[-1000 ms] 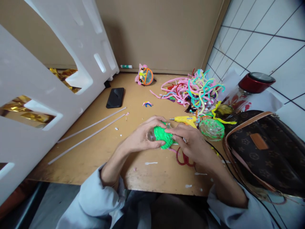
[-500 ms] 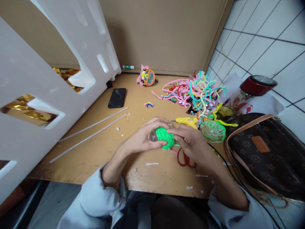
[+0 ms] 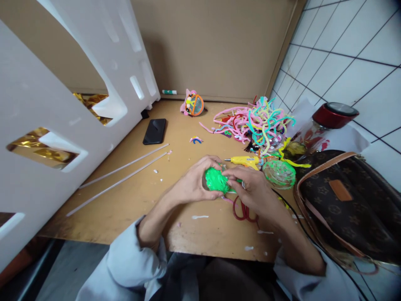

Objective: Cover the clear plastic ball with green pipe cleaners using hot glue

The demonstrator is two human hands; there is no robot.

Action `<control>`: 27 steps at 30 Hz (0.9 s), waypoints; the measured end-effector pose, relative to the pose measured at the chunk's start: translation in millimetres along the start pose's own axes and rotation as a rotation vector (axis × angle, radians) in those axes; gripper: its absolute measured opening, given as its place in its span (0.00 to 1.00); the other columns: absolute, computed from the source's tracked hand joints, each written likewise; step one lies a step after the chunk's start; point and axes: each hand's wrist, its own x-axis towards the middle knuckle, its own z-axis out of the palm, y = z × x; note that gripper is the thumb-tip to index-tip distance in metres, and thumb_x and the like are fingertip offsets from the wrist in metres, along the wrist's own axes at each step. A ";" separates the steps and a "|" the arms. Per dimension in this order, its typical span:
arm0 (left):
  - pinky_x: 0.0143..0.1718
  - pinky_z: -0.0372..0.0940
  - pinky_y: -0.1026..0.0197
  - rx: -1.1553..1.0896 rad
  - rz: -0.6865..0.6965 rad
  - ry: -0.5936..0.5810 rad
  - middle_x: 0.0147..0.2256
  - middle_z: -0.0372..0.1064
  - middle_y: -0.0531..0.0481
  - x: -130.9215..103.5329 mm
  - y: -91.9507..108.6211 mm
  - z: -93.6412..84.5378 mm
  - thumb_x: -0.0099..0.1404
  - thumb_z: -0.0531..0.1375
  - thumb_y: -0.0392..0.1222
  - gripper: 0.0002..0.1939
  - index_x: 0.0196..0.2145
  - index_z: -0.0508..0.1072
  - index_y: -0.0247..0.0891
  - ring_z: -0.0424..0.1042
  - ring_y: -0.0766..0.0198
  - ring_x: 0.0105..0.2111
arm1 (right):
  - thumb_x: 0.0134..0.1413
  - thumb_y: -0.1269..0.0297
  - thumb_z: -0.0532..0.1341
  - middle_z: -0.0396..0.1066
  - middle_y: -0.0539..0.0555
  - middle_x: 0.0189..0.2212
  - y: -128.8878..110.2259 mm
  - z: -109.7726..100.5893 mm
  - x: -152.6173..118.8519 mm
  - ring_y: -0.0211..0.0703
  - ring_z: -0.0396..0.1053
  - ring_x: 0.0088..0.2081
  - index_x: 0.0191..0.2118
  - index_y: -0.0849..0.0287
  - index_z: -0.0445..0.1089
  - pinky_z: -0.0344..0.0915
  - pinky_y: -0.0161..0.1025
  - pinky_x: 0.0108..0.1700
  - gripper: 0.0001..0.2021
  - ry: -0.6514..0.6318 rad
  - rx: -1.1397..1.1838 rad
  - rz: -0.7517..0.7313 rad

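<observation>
L hand (image 3: 194, 180) half-closed, holding green-covered rounded pc (image 3: 216, 180) mid-pic, thumb below, fingers above. Red scissors handles (image 3: 246, 212) on table just below R hand (image 3: 253, 186), approx. R hand: thumb + index nearly pinched at pc's R edge; can't tell if gripping anything. Another green-strand round pc (image 3: 280, 174) farther R, beside R hand.

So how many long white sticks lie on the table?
2: the farther stick, nearer the phone, and the closer stick beside it. The colourful pile could hide more.
</observation>
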 end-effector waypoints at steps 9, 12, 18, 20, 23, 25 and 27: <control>0.58 0.63 0.46 -0.021 -0.044 -0.025 0.54 0.66 0.40 0.2 2.9 -6.1 0.53 0.70 0.41 0.26 0.48 0.66 0.41 0.68 0.50 0.56 | 0.59 0.71 0.59 0.79 0.53 0.36 -3.2 -1.4 -0.1 0.44 0.75 0.39 0.37 0.58 0.75 0.65 0.39 0.43 0.07 -0.014 -0.044 0.054; 0.58 0.63 0.46 -0.020 -0.053 -0.031 0.54 0.66 0.40 -0.5 2.6 -9.0 0.54 0.70 0.43 0.25 0.48 0.67 0.40 0.69 0.50 0.55 | 0.60 0.69 0.59 0.79 0.54 0.37 -3.8 -3.6 0.4 0.44 0.74 0.39 0.38 0.58 0.76 0.65 0.39 0.42 0.08 -0.050 -0.056 0.055; 0.58 0.62 0.47 -0.029 -0.088 -0.016 0.55 0.66 0.40 -0.7 -0.3 -10.2 0.53 0.69 0.42 0.25 0.47 0.67 0.40 0.67 0.50 0.57 | 0.61 0.68 0.58 0.79 0.55 0.42 -5.9 -7.5 0.8 0.45 0.76 0.43 0.42 0.58 0.76 0.68 0.41 0.46 0.10 -0.047 0.034 0.093; 0.57 0.63 0.48 -0.062 -0.105 0.009 0.55 0.66 0.41 0.1 -3.1 -10.1 0.52 0.69 0.42 0.25 0.47 0.67 0.40 0.68 0.51 0.56 | 0.63 0.67 0.55 0.79 0.56 0.43 -6.8 -8.6 1.2 0.45 0.76 0.44 0.44 0.58 0.75 0.69 0.40 0.46 0.11 -0.013 0.081 0.108; 0.55 0.64 0.51 -0.115 -0.122 0.048 0.54 0.67 0.42 1.4 -9.6 -10.4 0.50 0.70 0.43 0.27 0.46 0.66 0.40 0.69 0.53 0.53 | 0.63 0.66 0.54 0.79 0.55 0.42 -6.1 -8.6 2.4 0.44 0.76 0.43 0.45 0.57 0.75 0.70 0.41 0.46 0.13 0.065 0.122 0.142; 0.55 0.64 0.51 -0.144 -0.133 0.064 0.53 0.67 0.42 1.9 -14.7 -11.0 0.49 0.70 0.43 0.27 0.45 0.66 0.39 0.69 0.53 0.53 | 0.62 0.65 0.54 0.79 0.55 0.41 -3.8 -7.1 3.3 0.44 0.76 0.41 0.44 0.57 0.75 0.70 0.41 0.45 0.12 0.120 0.149 0.186; 0.56 0.63 0.51 -0.154 -0.149 0.092 0.53 0.67 0.42 2.2 -19.6 -11.9 0.48 0.71 0.44 0.27 0.44 0.66 0.39 0.68 0.53 0.54 | 0.61 0.64 0.55 0.79 0.54 0.36 -0.3 -4.7 4.0 0.41 0.75 0.34 0.44 0.58 0.75 0.72 0.39 0.38 0.13 0.128 0.232 0.259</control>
